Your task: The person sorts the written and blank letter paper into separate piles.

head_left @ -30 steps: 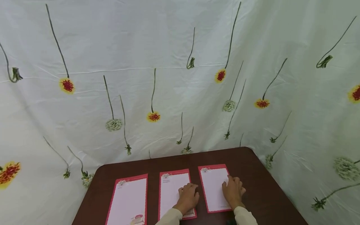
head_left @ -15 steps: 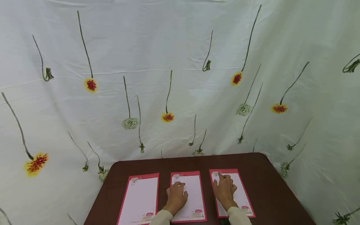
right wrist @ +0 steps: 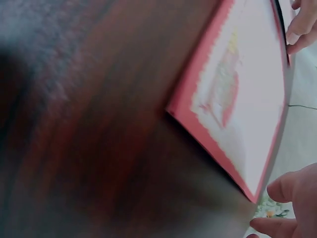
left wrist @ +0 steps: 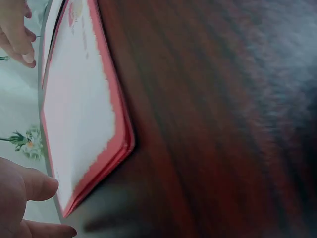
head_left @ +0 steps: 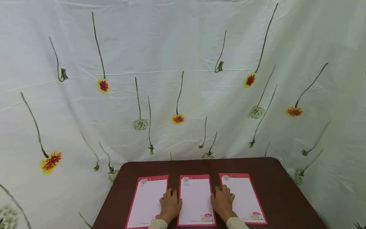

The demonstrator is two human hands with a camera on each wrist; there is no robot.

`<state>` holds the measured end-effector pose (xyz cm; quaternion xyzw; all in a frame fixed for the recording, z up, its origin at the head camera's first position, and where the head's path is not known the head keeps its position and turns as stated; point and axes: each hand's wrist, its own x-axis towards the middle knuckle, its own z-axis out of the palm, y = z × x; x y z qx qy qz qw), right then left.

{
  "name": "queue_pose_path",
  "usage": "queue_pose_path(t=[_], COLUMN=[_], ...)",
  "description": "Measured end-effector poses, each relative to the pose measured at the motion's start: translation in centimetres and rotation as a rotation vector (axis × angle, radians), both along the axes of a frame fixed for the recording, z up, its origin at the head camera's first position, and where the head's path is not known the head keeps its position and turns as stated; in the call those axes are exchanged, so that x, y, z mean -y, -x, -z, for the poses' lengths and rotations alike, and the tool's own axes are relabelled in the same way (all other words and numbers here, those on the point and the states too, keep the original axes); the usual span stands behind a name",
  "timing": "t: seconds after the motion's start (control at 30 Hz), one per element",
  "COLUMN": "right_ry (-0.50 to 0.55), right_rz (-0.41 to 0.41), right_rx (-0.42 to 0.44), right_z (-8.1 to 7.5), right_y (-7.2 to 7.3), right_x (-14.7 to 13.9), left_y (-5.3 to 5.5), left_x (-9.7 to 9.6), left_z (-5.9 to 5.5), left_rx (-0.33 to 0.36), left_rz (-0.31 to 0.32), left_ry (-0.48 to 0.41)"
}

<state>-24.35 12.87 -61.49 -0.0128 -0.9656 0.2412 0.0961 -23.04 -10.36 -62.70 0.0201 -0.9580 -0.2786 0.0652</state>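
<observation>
Three pink-bordered notepads lie in a row: a left notepad [head_left: 148, 200], a middle notepad [head_left: 196, 203] and a right notepad [head_left: 243, 198]. My left hand [head_left: 170, 206] is over the gap between the left and middle notepads, its fingers loosely bent. Over the gap between the middle and right notepads is my right hand [head_left: 223, 202], thumb and fingers apart. Each wrist view shows one pad close up, a notepad [left wrist: 81, 99] and a notepad [right wrist: 247, 99], with the hand's thumb and a finger by its corner. Neither hand visibly grips anything; contact with the pads is unclear.
The notepads lie on a dark brown table [head_left: 283, 197] with rounded far corners. Behind and beside it hangs a pale curtain [head_left: 200, 95] printed with flowers and stems.
Both hands have shifted left across the notepads: the left from the middle pad's right side to its left, the right from the right pad's right side to its left. The head view has turned left.
</observation>
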Motion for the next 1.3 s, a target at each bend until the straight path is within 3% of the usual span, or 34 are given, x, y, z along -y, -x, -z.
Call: queue_pose_path(t=[0.23,0.57,0.93,1.3], right_ry=[-0.009,-0.018,-0.001,-0.007], right_rz=[-0.005,-0.015,0.001,-0.011], right_rx=[0.045,0.087,0.105,0.073], right_z=[0.6,0.8,1.2,0.8], right_y=[-0.4,-0.8,-0.6,-0.8], right_x=[0.2,0.5,1.4,1.5], left_y=[-0.3,-0.5,-0.4,-0.5], left_x=[0.1,-0.1,-0.7,-0.9], left_z=[-0.2,0.5,0.2,0.0], left_rx=[0.09,0.03,0.096,0.109], left_rz=[-0.009,0.014,0.025,0.029], left_ry=[0.03,0.013,-0.049,-0.031])
